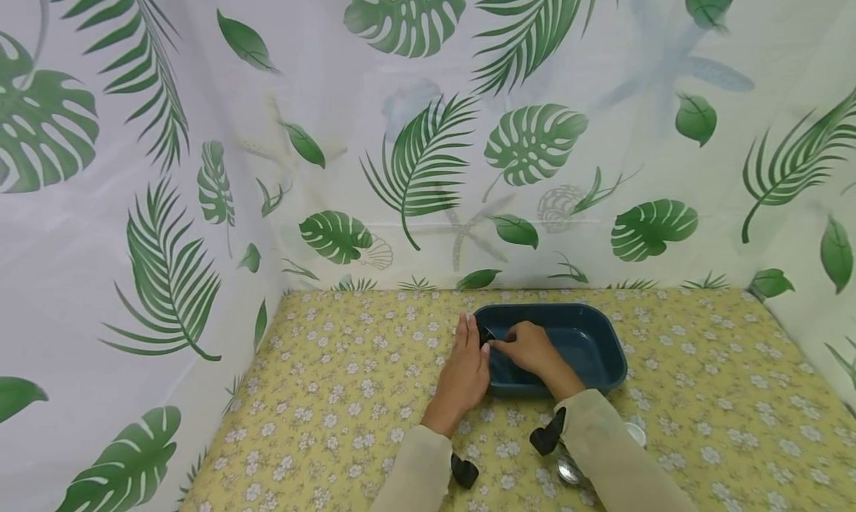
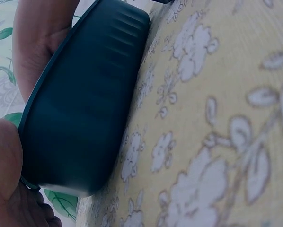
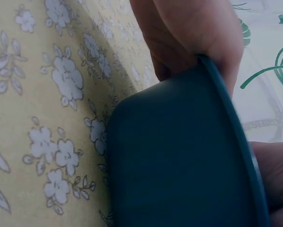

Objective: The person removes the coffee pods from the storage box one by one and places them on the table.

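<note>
A dark blue plastic basin (image 1: 591,337) sits on the table, its outer wall (image 2: 84,94) filling much of the left wrist view. My left hand (image 1: 463,374) holds its left end, fingers along the outside and thumb at the rim. Over the basin's left part, my right hand (image 1: 531,346) reaches inside, thumb and forefinger drawn together at a small black thing (image 1: 485,335) by the left wall. That black thing is mostly covered by the fingers, so I cannot tell its kind. In the right wrist view, the left hand (image 3: 198,33) wraps over the rim.
Under the right sleeve lies a shiny metal thing (image 1: 568,470), partly hidden. A white round thing (image 1: 637,432) shows beside the same sleeve. A yellow flowered cloth (image 1: 321,393) covers the table, and leaf-patterned sheets (image 1: 428,259) hang behind and at both sides.
</note>
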The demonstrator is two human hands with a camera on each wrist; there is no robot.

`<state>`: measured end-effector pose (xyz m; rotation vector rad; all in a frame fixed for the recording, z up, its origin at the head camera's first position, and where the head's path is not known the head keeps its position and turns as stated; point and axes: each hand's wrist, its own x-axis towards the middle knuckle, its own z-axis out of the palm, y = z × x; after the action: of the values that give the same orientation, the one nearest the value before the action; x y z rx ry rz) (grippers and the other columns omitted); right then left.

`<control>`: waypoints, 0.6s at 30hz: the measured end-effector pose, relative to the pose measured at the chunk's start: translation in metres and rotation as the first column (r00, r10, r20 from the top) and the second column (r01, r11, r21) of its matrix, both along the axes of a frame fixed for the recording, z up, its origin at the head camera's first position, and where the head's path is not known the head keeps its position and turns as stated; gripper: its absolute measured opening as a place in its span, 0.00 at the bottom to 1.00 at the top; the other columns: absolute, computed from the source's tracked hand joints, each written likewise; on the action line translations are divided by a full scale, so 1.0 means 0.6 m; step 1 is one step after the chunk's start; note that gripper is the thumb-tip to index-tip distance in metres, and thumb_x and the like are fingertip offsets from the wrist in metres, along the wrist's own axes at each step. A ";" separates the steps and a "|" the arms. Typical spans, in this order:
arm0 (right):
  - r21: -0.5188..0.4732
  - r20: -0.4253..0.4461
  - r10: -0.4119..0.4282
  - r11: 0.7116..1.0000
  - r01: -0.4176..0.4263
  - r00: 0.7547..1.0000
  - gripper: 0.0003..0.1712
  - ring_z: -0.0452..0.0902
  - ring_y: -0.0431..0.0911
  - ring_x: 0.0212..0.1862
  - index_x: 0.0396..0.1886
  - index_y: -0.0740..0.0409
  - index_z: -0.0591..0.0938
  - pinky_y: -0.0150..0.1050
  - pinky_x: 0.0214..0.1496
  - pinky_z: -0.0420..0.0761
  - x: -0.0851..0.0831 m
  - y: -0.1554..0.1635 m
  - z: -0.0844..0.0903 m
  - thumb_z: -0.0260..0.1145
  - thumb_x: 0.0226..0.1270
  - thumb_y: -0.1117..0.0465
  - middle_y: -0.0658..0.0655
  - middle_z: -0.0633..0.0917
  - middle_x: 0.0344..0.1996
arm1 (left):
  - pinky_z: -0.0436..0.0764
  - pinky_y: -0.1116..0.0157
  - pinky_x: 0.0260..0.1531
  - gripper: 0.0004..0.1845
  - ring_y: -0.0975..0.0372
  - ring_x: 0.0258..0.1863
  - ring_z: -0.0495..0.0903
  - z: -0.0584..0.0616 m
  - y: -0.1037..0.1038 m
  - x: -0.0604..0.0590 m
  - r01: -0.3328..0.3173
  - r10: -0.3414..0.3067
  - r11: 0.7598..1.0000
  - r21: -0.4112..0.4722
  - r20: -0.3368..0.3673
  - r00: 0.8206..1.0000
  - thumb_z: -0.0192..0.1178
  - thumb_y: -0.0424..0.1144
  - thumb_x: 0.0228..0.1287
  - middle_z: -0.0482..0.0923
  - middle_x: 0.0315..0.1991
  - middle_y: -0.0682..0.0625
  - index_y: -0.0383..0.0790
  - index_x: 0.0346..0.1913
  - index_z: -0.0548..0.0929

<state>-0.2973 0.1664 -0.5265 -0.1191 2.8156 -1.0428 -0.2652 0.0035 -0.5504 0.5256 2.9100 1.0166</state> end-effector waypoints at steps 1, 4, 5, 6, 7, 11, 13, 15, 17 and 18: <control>0.005 0.000 -0.005 1.000 0.005 1.000 0.26 0.84 0.54 0.37 0.45 0.73 0.87 0.51 0.41 0.84 -0.002 -0.001 -0.001 0.68 0.71 0.50 0.66 0.88 0.39 | 0.75 0.50 0.60 0.33 0.52 0.80 0.48 0.000 0.000 0.000 0.000 0.000 1.000 0.000 0.000 1.000 0.33 0.48 0.86 0.27 0.82 0.48 0.41 0.83 0.38; 0.009 0.010 -0.008 1.000 0.008 1.000 0.25 0.82 0.50 0.32 0.43 0.71 0.87 0.47 0.36 0.82 -0.007 -0.004 -0.003 0.67 0.72 0.49 0.62 0.87 0.35 | 0.76 0.51 0.59 0.33 0.53 0.80 0.48 0.000 0.000 -0.001 0.001 -0.001 1.000 -0.005 -0.004 1.000 0.33 0.48 0.86 0.27 0.82 0.48 0.40 0.83 0.39; 0.006 0.015 -0.013 1.000 0.013 1.000 0.24 0.81 0.49 0.31 0.42 0.70 0.87 0.45 0.34 0.81 -0.008 -0.005 -0.003 0.67 0.72 0.48 0.61 0.87 0.33 | 0.77 0.51 0.58 0.33 0.52 0.80 0.48 0.000 0.000 -0.001 0.000 0.000 1.000 -0.005 -0.009 1.000 0.34 0.48 0.86 0.28 0.82 0.48 0.40 0.83 0.39; 0.004 0.019 -0.012 1.000 0.012 1.000 0.24 0.80 0.48 0.29 0.41 0.69 0.87 0.44 0.32 0.79 -0.009 -0.007 -0.002 0.67 0.72 0.48 0.61 0.86 0.31 | 0.77 0.51 0.57 0.33 0.52 0.80 0.48 0.000 0.000 -0.001 0.000 0.000 1.000 -0.004 -0.014 1.000 0.34 0.47 0.86 0.28 0.82 0.47 0.39 0.83 0.40; 0.004 0.019 -0.014 1.000 0.014 1.000 0.24 0.78 0.48 0.28 0.40 0.69 0.87 0.43 0.31 0.78 -0.011 -0.008 -0.002 0.67 0.72 0.48 0.60 0.86 0.29 | 0.77 0.51 0.57 0.32 0.52 0.80 0.49 0.000 0.000 -0.001 0.001 -0.001 1.000 -0.004 -0.019 1.000 0.34 0.47 0.86 0.29 0.82 0.47 0.39 0.83 0.40; 0.005 0.023 -0.020 1.000 0.020 1.000 0.24 0.73 0.45 0.22 0.33 0.66 0.87 0.39 0.26 0.72 -0.016 -0.013 -0.004 0.66 0.72 0.47 0.56 0.82 0.22 | 0.77 0.51 0.57 0.32 0.51 0.80 0.49 -0.001 0.001 0.000 0.009 -0.008 1.000 0.006 -0.019 1.000 0.35 0.46 0.86 0.29 0.82 0.46 0.38 0.83 0.40; 0.011 0.017 -0.023 1.000 0.023 1.000 0.23 0.70 0.43 0.20 0.29 0.64 0.86 0.37 0.24 0.70 -0.019 -0.015 -0.006 0.66 0.72 0.47 0.52 0.78 0.17 | 0.76 0.51 0.58 0.32 0.51 0.80 0.49 -0.002 0.001 0.000 0.011 -0.011 1.000 0.007 -0.015 1.000 0.35 0.46 0.86 0.29 0.82 0.45 0.38 0.82 0.40; 0.009 0.012 -0.024 1.000 0.024 1.000 0.24 0.66 0.42 0.17 0.23 0.62 0.84 0.36 0.22 0.67 -0.023 -0.017 -0.009 0.66 0.72 0.47 0.50 0.74 0.13 | 0.75 0.51 0.59 0.32 0.51 0.80 0.49 -0.002 0.001 0.001 0.011 -0.011 1.000 0.004 -0.018 1.000 0.34 0.46 0.86 0.30 0.82 0.45 0.37 0.82 0.40; 0.004 0.000 -0.023 1.000 0.023 1.000 0.25 0.63 0.41 0.14 0.17 0.58 0.81 0.35 0.20 0.65 -0.027 -0.019 -0.012 0.66 0.72 0.47 0.48 0.69 0.10 | 0.75 0.51 0.60 0.32 0.51 0.79 0.49 -0.001 0.001 0.000 0.009 -0.009 1.000 0.001 -0.025 1.000 0.33 0.46 0.86 0.30 0.82 0.44 0.37 0.82 0.41; -0.001 -0.005 -0.022 1.000 0.022 1.000 0.26 0.62 0.41 0.14 0.15 0.57 0.79 0.35 0.19 0.64 -0.028 -0.021 -0.012 0.67 0.71 0.47 0.48 0.68 0.09 | 0.74 0.50 0.61 0.32 0.51 0.79 0.50 -0.001 0.001 0.000 0.007 -0.007 1.000 -0.002 -0.028 1.000 0.33 0.46 0.86 0.30 0.82 0.44 0.37 0.82 0.41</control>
<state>-0.3141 0.1540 -0.5338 -0.0903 2.8271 -1.0492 -0.2655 0.0040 -0.5507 0.5548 2.9310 1.0139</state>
